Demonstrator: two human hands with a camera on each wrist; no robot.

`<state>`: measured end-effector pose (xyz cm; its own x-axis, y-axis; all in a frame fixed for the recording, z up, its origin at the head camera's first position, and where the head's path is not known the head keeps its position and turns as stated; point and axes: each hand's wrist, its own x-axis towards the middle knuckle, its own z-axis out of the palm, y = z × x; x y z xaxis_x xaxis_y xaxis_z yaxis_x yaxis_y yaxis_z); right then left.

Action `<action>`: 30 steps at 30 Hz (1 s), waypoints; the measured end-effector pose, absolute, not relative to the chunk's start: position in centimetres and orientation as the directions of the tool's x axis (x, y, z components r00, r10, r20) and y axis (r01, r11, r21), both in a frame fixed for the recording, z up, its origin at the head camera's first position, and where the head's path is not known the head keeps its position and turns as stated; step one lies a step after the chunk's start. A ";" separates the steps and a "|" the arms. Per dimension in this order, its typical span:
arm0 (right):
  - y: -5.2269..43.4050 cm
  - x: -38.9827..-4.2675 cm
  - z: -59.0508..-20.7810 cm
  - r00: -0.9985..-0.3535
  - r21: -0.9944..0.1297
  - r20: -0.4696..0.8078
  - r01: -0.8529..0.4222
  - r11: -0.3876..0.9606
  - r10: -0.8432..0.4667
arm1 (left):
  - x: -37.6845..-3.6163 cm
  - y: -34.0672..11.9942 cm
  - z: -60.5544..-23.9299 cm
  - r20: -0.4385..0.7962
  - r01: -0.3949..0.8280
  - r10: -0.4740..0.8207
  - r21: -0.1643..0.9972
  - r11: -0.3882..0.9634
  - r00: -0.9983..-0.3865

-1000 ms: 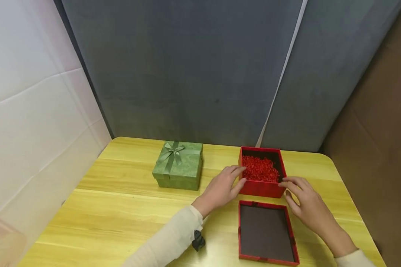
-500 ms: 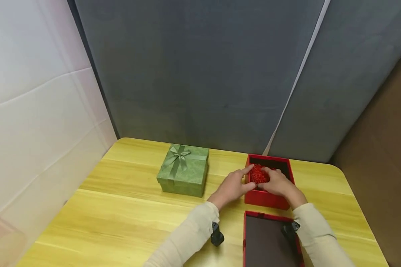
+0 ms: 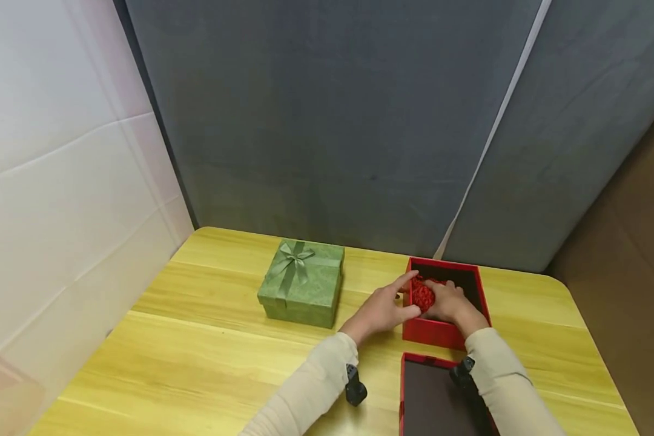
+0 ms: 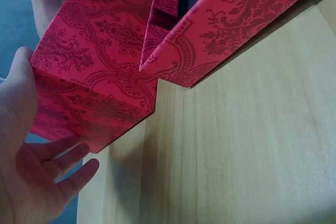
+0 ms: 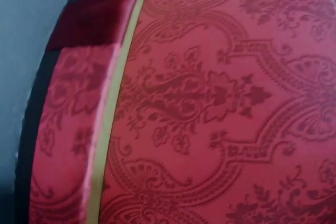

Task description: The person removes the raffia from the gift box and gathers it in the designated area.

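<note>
A red patterned gift box [image 3: 433, 333] stands uncovered at the back right of the table, its inside dark. Red shredded paper [image 3: 422, 295] is bunched against the box's left side. Reaching in from the front, my right hand [image 3: 451, 303] grips the paper, fingers behind it and thumb in front. My left hand [image 3: 381, 312] is at the left wall, fingertips right at the rim. In the left wrist view its fingers [image 4: 71, 161] are spread beside the red box [image 4: 89, 51]. The right wrist view shows the box's outer wall [image 5: 210, 103], with the right hand hidden.
The red lid [image 3: 430, 399] lies upturned in front of the box, partly under the right forearm. A green gift box [image 3: 305, 284] with a ribbon bow stands to the left. Behind the wooden table [image 3: 196, 363] hangs a dark grey curtain [image 3: 316, 121].
My right hand has moved from the box's right rim into the box and onto the shredded paper, which is now bunched leftward. The left hand stays by the left wall. The view has shifted slightly.
</note>
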<state>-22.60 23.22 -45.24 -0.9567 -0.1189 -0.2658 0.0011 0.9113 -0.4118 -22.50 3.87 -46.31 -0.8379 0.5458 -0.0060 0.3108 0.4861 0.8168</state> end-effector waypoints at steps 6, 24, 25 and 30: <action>23.6 -22.7 -45.4 -0.966 -0.503 -0.162 -0.095 0.859 -0.202 | -22.6 3.8 -46.4 -0.015 0.303 0.545 0.818 0.488 -0.838; 31.1 -19.4 -35.7 -0.944 -0.419 0.310 -0.244 0.874 -0.115 | -22.7 3.8 -45.8 -0.039 0.285 0.552 0.824 0.489 -0.833; 31.8 -19.2 -35.6 -0.941 -0.420 0.328 -0.225 0.879 -0.084 | -22.7 3.8 -45.8 -0.039 0.286 0.553 0.824 0.489 -0.832; 34.8 -18.3 -37.0 -0.959 -0.447 0.282 -0.093 0.890 0.041 | -22.5 3.8 -45.8 -0.049 0.281 0.554 0.823 0.494 -0.831</action>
